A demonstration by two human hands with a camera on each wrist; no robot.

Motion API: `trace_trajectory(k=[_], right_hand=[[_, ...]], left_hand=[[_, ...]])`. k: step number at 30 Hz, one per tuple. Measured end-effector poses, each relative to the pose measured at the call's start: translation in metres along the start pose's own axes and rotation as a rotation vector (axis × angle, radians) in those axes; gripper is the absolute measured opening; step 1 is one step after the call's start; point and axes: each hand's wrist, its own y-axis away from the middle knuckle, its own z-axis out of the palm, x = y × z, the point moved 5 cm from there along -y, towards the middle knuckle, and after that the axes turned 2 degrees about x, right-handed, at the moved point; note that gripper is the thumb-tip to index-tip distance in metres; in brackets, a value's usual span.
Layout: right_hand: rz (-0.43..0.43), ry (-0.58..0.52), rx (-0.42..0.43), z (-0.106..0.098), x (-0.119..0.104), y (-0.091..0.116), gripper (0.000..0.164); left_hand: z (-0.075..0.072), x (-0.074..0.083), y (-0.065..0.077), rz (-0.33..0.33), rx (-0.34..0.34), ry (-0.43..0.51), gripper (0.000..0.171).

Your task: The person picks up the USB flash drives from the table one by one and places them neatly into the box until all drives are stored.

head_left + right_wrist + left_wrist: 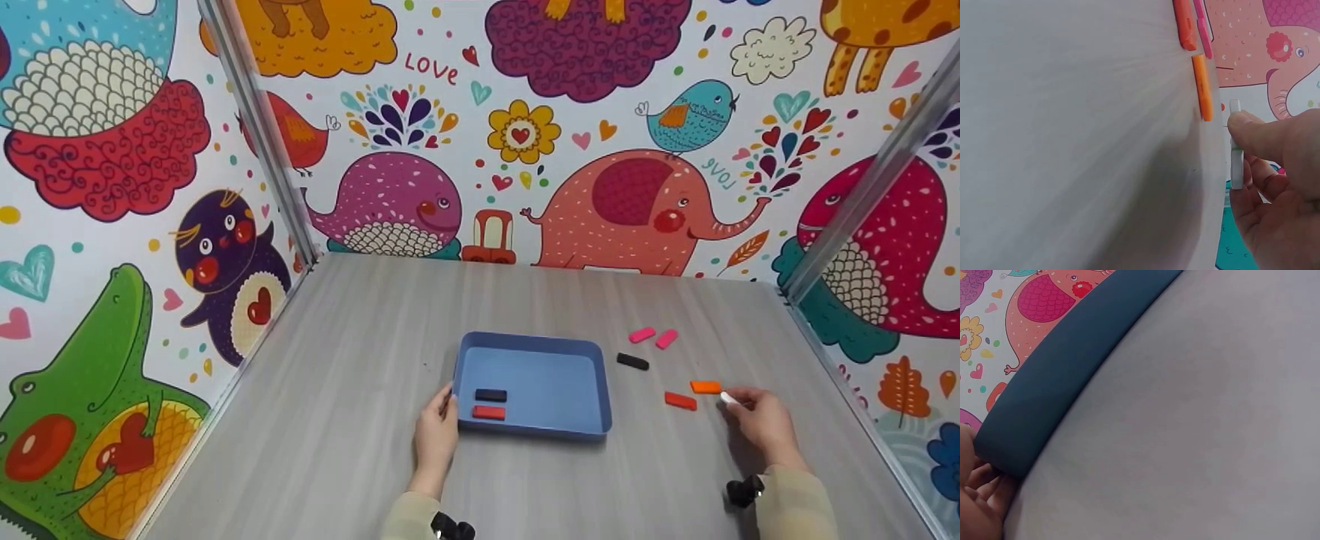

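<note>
A shallow blue tray (540, 390) lies on the table, holding a small black stick (491, 395) and a red one (489, 412) near its front left corner. My left hand (436, 439) grips the tray's left side close to that corner. In the left wrist view, fingers curl at the end of the dark blue tray wall (1055, 377). To the right, my right hand (761, 424) pinches a small white stick with a green band (1237, 169) between thumb and fingers. Just left of it lie an orange stick (706, 387) and a red-orange stick (681, 401).
Two pink sticks (642, 335) and another black stick (633, 361) lie right of the tray, farther back. Walls with cartoon animals enclose the table (360, 337) at the back and both sides, with metal posts (877, 176) at the rear corners.
</note>
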Motion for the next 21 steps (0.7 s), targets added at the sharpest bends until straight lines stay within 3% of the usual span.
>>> trace_trajectory(k=[9, 21], right_hand=[[0.082, -0.054, -0.085, 0.002, -0.015, -0.001, 0.036], [-0.091, 0.013, -0.030, 0.005, -0.048, 0.003, 0.026]], left_hand=[[-0.001, -0.001, 0.001, 0.020, -0.003, 0.023, 0.035], [-0.001, -0.002, 0.001, -0.005, -0.005, 0.012, 0.035]])
